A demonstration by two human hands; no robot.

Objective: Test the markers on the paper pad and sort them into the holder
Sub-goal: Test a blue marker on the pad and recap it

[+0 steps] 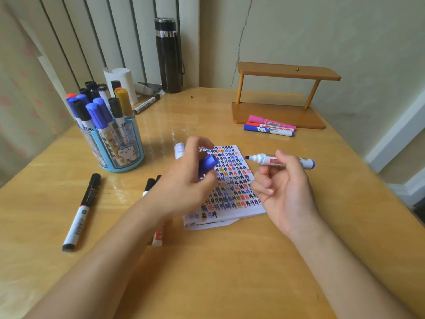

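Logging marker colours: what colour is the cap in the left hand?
Blue. The cap sits in the left hand, clearest in the head view.

home room corner, wooden desk [207, 261], curtain [20, 93], flask [169, 56]

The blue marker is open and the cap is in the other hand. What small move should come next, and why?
Probably lower the right hand so the bare tip of the blue marker meets the paper pad. The tip hangs uncapped just above the pad, and the left hand holds the blue cap clear, so testing seems the natural next step.
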